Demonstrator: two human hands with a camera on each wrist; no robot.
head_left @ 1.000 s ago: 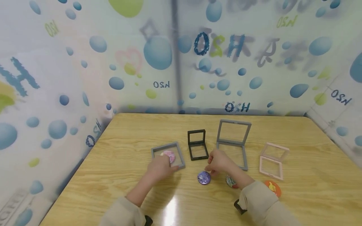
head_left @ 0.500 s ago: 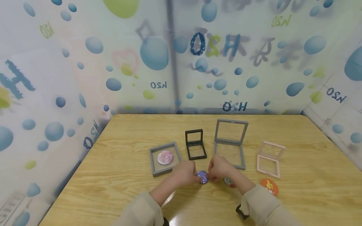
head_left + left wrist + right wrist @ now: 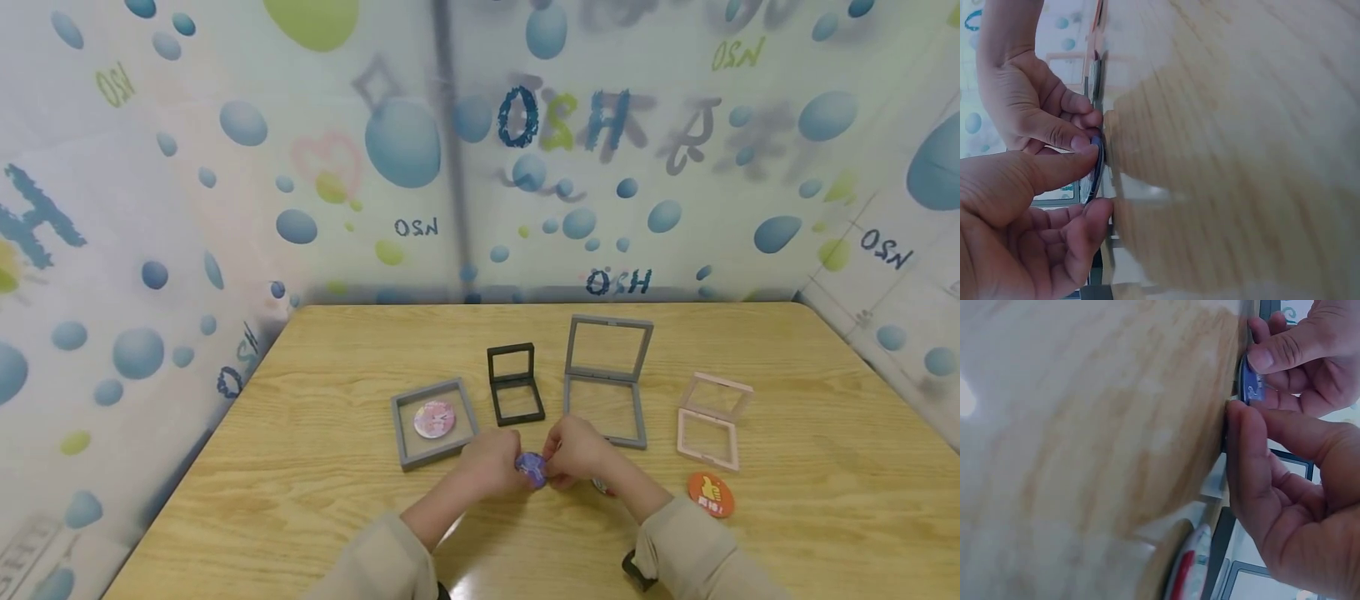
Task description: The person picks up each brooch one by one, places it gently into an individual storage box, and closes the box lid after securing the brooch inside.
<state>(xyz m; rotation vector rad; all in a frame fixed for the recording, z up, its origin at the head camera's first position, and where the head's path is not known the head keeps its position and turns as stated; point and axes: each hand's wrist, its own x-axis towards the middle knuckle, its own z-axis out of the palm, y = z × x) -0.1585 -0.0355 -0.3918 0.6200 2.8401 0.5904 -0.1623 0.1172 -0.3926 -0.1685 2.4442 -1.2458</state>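
A round purple-blue button badge [image 3: 531, 470] is held low over the table, between my two hands. My left hand [image 3: 491, 461] pinches its left edge, thumb on the face and fingertips at the rim. From the opposite side my right hand [image 3: 579, 451] pinches the right edge between thumb and forefinger. In the left wrist view the badge [image 3: 1097, 170] appears edge-on and slightly tilted, close to the wood. The right wrist view shows the blue face of the badge [image 3: 1251, 382] between both thumbs.
A pink badge [image 3: 434, 419] lies inside a grey frame [image 3: 405, 457] at left. Open frames stand behind: black [image 3: 517, 422], large grey [image 3: 641, 417], pale pink [image 3: 707, 458]. An orange badge [image 3: 711, 495] lies at right. A red-and-green badge [image 3: 1192, 569] is mostly hidden by the right arm.
My left hand has moved right from the pink badge in the grey frame to the purple-blue badge. My right hand has closed in on that badge's right edge. The head view has shifted slightly.
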